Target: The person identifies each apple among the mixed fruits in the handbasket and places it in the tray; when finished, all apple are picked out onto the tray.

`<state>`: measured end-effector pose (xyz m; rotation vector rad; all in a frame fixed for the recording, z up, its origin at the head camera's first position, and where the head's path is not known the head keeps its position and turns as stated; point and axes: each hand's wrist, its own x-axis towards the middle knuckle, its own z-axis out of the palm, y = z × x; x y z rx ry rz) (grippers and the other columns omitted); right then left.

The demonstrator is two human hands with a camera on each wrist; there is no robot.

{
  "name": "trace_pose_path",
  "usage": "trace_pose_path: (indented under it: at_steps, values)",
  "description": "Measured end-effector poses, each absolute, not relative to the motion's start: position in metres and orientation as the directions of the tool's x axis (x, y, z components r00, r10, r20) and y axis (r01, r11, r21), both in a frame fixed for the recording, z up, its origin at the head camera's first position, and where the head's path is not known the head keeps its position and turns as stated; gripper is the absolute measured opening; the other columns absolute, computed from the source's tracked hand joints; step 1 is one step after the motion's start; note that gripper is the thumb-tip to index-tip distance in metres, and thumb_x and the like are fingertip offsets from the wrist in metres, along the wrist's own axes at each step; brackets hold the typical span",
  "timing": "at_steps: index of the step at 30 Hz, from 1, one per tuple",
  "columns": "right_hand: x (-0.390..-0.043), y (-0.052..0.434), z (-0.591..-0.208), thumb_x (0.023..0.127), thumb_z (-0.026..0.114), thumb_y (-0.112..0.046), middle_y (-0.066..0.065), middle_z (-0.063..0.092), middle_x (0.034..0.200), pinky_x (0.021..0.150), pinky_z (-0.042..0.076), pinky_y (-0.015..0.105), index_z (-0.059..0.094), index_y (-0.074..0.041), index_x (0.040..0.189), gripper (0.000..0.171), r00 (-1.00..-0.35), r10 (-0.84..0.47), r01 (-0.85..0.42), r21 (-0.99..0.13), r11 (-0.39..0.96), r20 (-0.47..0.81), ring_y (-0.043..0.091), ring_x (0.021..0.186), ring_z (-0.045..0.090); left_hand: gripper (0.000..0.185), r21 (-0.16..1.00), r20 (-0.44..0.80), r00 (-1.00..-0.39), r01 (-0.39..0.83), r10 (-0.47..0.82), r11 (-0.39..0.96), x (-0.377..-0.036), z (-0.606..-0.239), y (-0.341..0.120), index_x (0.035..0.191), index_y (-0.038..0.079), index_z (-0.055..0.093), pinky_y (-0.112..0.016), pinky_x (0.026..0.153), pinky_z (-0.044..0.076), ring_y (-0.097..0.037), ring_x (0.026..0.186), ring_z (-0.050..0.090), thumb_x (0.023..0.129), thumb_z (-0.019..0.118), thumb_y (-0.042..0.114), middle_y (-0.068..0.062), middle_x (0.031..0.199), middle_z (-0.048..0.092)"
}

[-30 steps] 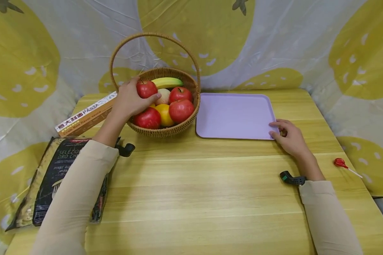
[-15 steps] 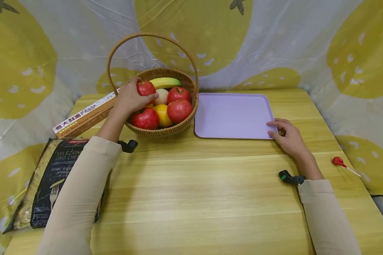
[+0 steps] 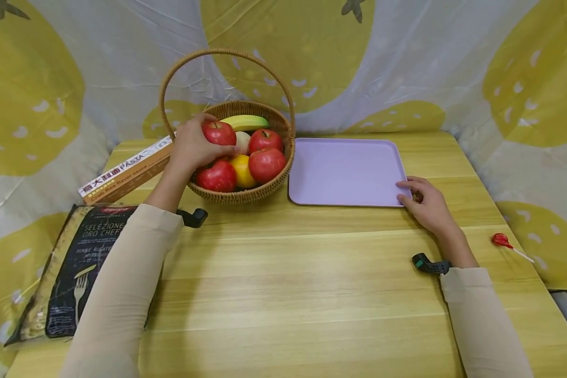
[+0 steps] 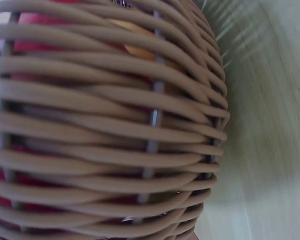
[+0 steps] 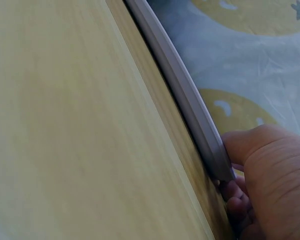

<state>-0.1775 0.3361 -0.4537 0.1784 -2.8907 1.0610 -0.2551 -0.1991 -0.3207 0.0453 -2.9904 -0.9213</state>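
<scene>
Head view, left hand [image 3: 192, 144] gripping apple [image 3: 221, 133] at fruit-crowded basket [image 3: 245, 197], right hand [image 3: 427, 202] pinching tray [image 3: 347, 170], pasta box [image 3: 127, 173] beside basket

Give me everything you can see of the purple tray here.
The tray is pale purple, a rectangle with rounded corners, a low raised rim and a smooth, plastic-looking surface. It appears to lie flat on the wooden-looking table, to the right of the fruit basket; whether the two touch is hard to tell. The right hand pinches its right edge by the near corner.
</scene>
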Motion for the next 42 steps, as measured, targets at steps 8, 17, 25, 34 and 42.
trace_pose_path:
  at_steps: [8, 17, 25, 34, 42]
  values:
    - [-0.176, 0.336, -0.455, 0.095, 0.061, -0.031, 0.016, 0.045, 0.145, 0.075, 0.031, 0.026, 0.061, -0.007, 0.129, 0.041, -0.992, -0.088, -0.125, -0.643, 0.755, 0.089, 0.023, 0.096, 0.044, 0.091, 0.579, 0.032, -0.999, -0.002, -0.025, 0.815, -0.251, -0.320, -0.196, 0.139, 0.020, 0.047, -0.055, 0.099, 0.045, -0.032, 0.124, 0.047, 0.065, 0.079, 0.062, -0.009, 0.138, 0.052]
    - [-0.176, 0.336, -0.452, 0.095, 0.062, -0.029, 0.017, 0.045, 0.146, 0.078, 0.031, 0.027, 0.061, -0.006, 0.128, 0.041, -0.991, -0.092, -0.132, -0.641, 0.756, 0.096, 0.028, 0.101, 0.045, 0.097, 0.587, 0.072, -0.997, 0.026, -0.020, 0.809, -0.242, -0.313, -0.190, 0.139, 0.025, 0.048, -0.054, 0.097, 0.048, -0.030, 0.123, 0.048, 0.059, 0.076, 0.073, -0.006, 0.137, 0.054]
    - [-0.175, 0.334, -0.452, 0.096, 0.058, -0.022, 0.016, 0.045, 0.146, 0.079, 0.031, 0.024, 0.062, -0.004, 0.129, 0.037, -0.991, -0.086, -0.133, -0.649, 0.749, 0.104, 0.029, 0.106, 0.047, 0.095, 0.594, 0.123, -0.992, 0.068, -0.007, 0.802, -0.228, -0.307, -0.179, 0.140, 0.029, 0.047, -0.054, 0.097, 0.047, -0.029, 0.127, 0.045, 0.060, 0.077, 0.070, -0.004, 0.138, 0.053]
    - [-0.173, 0.331, -0.452, 0.097, 0.054, -0.018, 0.013, 0.046, 0.148, 0.089, 0.034, 0.022, 0.062, -0.007, 0.130, 0.036, -0.994, -0.049, -0.099, -0.655, 0.750, 0.093, 0.033, 0.130, 0.045, 0.086, 0.598, 0.222, -0.975, 0.150, 0.017, 0.788, -0.209, -0.300, -0.165, 0.137, 0.037, 0.051, -0.052, 0.098, 0.047, -0.026, 0.127, 0.045, 0.061, 0.076, 0.071, 0.005, 0.139, 0.054]
    - [-0.173, 0.333, -0.453, 0.097, 0.054, -0.018, 0.012, 0.049, 0.146, 0.076, 0.033, 0.015, 0.064, -0.006, 0.127, 0.034, -0.992, -0.033, -0.106, -0.658, 0.745, 0.123, 0.026, 0.112, 0.051, 0.079, 0.662, 0.328, -0.943, 0.268, 0.051, 0.700, -0.194, -0.285, -0.145, 0.131, 0.041, 0.056, -0.040, 0.092, 0.053, -0.012, 0.116, 0.055, 0.060, 0.082, 0.065, 0.014, 0.130, 0.060]
